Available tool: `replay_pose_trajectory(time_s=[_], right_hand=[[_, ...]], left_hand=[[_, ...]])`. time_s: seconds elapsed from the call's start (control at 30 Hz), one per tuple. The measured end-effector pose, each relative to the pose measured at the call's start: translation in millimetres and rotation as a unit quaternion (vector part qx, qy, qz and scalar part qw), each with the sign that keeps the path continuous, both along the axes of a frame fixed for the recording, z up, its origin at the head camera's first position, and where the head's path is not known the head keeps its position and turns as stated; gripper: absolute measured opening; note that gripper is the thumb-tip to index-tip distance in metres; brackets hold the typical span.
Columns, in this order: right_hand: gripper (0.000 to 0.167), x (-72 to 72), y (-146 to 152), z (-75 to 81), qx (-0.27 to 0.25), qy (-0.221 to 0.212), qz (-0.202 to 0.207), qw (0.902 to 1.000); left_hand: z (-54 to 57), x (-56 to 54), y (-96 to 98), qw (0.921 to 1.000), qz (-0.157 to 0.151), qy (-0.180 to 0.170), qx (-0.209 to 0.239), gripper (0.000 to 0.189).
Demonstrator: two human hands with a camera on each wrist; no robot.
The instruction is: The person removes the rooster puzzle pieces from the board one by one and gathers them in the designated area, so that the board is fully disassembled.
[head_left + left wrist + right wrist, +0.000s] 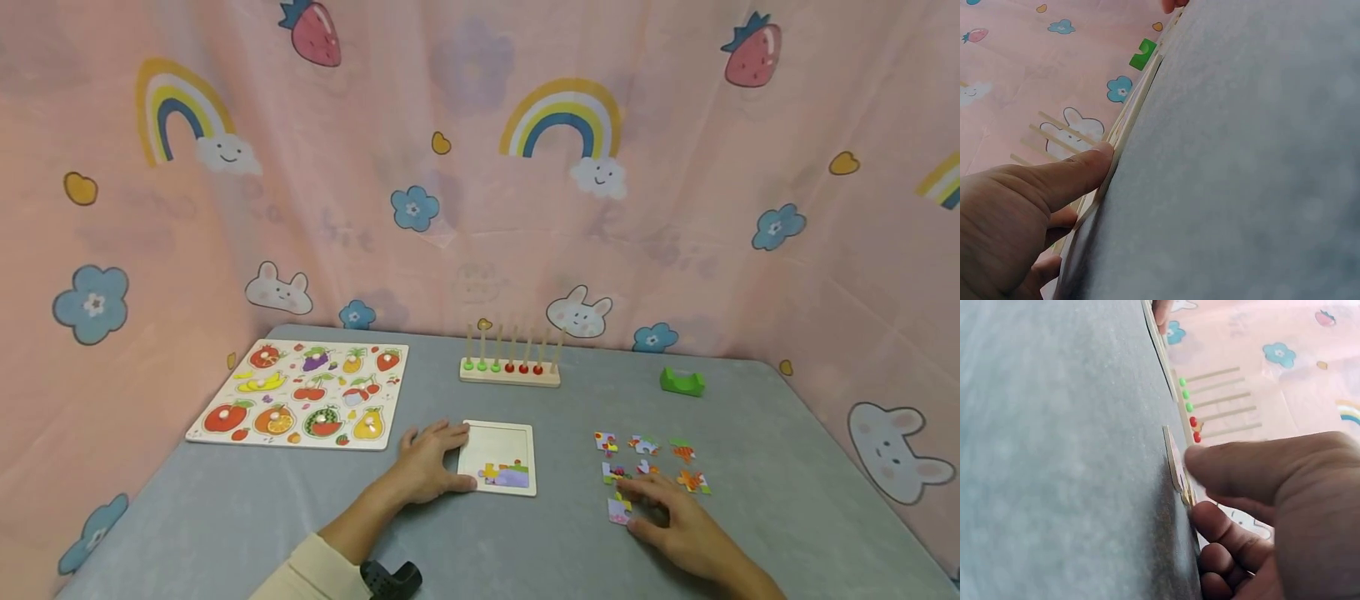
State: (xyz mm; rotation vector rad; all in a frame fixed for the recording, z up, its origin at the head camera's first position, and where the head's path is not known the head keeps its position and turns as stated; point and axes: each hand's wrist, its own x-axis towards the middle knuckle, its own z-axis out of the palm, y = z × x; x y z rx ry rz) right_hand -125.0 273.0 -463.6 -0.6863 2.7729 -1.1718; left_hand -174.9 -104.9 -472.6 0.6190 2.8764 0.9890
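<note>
Pinched at its edge between right hand (678, 525) thumb and fingers (1229, 534), a loose puzzle piece (619, 509) lies on the grey table (225, 508), nearest of the scattered pieces (648, 458), so it tilts up for lifting. Left hand (429, 462) lies flat, fingers straight, against the left edge of the puzzle tray (498, 457), bracing it against sliding. Two fitted pieces sit in the tray's lower corner. Behind stand a peg rack (511, 367), a fruit board (300, 394) and a green block (682, 381).

Left hand (1016, 212) at 8 o'clock, thumb pressing the puzzle tray (1124, 128) edge; green block (1143, 54) at 11 o'clock
</note>
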Motion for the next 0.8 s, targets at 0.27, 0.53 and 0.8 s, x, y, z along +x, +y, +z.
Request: replay_pose_trajectory(time_s=[0.27,0.53,0.8], right_hand=[[0.046,7.0,0.8,9.6,-0.023,0.053,-0.006,0.9983],[0.053,11.3,-9.8,36.4,-0.025,0.132,0.018,0.9908],[0.057,10.4,-21.0,56.7,-0.037,0.146,0.041,0.9877]], left_hand=[[-0.2,2.4,1.3,1.0,-0.005,0.002,0.002,0.071],[-0.2,1.6,-0.4,0.9999,-0.004,0.007,0.006,0.07],[-1.1,0.8,-0.8,0.9999,-0.005,0.007,0.006,0.071]])
